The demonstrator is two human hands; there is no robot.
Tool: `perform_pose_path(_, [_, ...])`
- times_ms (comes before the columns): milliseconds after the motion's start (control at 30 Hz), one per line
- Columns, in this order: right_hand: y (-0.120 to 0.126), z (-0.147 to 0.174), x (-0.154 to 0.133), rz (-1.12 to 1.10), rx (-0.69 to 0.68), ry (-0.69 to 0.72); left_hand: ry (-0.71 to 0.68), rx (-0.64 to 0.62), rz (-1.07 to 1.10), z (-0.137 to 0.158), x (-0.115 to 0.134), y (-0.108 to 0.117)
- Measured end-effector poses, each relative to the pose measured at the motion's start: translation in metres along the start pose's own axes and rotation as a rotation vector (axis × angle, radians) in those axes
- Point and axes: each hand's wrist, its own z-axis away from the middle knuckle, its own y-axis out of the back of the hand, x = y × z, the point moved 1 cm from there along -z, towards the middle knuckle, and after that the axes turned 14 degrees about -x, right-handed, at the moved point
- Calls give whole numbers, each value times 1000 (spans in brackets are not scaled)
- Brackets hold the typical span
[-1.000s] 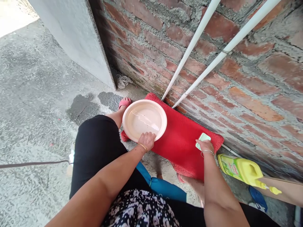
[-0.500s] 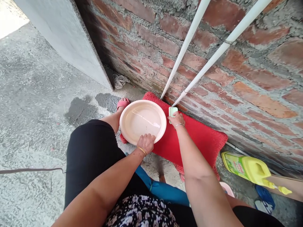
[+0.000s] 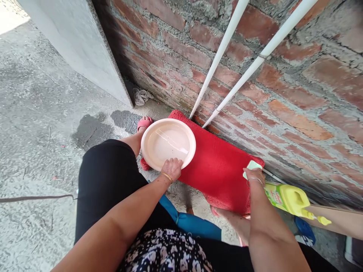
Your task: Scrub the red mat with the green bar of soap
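A pale peach basin [image 3: 144, 145] with clear water in it rests at the left end of a red shaggy mat [image 3: 215, 162]. My left hand [image 3: 171, 168] grips the basin's near rim, fingers curled over the edge. Out at the mat's right end, my right hand [image 3: 255, 175] is closed on a pale green, flat rectangular plastic piece [image 3: 253, 164]. Its underside is hidden, so I cannot tell its exact kind.
A yellow bottle [image 3: 289, 198] lies on its side just right of the mat. Two white pipes [image 3: 218, 60] run down the brick wall [image 3: 283, 98]. Blue slippers [image 3: 304, 230] lie at lower right, and bundled rope [image 3: 142, 96] sits by a grey slab [image 3: 93, 49].
My right hand has moved with the pale green piece from beside the basin to the mat's right end. My left hand stays on the basin rim.
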Motion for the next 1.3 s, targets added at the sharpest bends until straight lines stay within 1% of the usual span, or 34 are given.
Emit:
perform_pose_path(33, [-2, 3, 6, -19, -18, -45, -1, 7, -6, 0, 0, 0])
perform_pose_path(67, [-4, 9, 6, -43, -42, -73, -3, 14, -13, 0, 0, -1])
perform_pose_path(100, [-8, 17, 0, -66, -66, -68, -4, 21, -19, -1, 0, -1])
perform_pose_path(133, [-12, 27, -12, -83, -77, -11, -3, 27, -25, -1, 0, -2])
perform_pose_path(200, [-25, 53, -49, -112, -93, 152, 2, 30, -36, -2, -1, -3])
perform_pose_path(267, [-40, 83, -95, -124, -110, 306, 6, 25, -44, -2, -1, -2])
perform_pose_path(367, [-64, 124, -160, -86, -164, 486, 5, 19, -49, -3, -1, -2])
perform_pose_path(433, [-76, 142, -188, -57, -201, 561, 4, 13, -43, -3, -1, -1])
perform_pose_path(500, [-82, 149, -200, -21, -214, 617, 2, 2, -33, -4, -1, -1])
perform_pose_path(567, [-81, 144, -194, 22, -193, 646, -1, -6, -24, -4, -1, -2])
perform_pose_path(633, [-75, 129, -173, 46, -157, 610, -5, 0, -20, -4, -2, -2])
perform_pose_path(700, [-65, 109, -138, 26, -135, 499, -6, 18, -21, -3, -2, -3])
perform_pose_path(800, [-53, 79, -72, -49, -137, 295, -4, 39, -18, -2, -2, -4])
perform_pose_path(900, [-47, 59, -8, -120, -134, 145, 0, 44, -12, -2, -2, -4])
perform_pose_path(967, [-48, 53, 23, -164, -128, 67, 1, 45, -14, -2, -2, -3])
perform_pose_path(1000, [-50, 53, 32, -184, -126, 33, 0, 45, -16, -1, -2, -3])
perform_pose_path(1067, [-54, 57, 37, -218, -116, 5, 0, 41, -23, -1, -2, -3])
perform_pose_path(1133, [-61, 70, 21, -236, -102, 61, -2, 43, -32, -1, -2, -2])
perform_pose_path(1200, [-71, 92, -13, -226, -102, 179, -2, 49, -40, -1, -2, -2])
perform_pose_path(1300, [-91, 134, -78, -144, -148, 375, 3, 44, -46, -2, -1, -3])
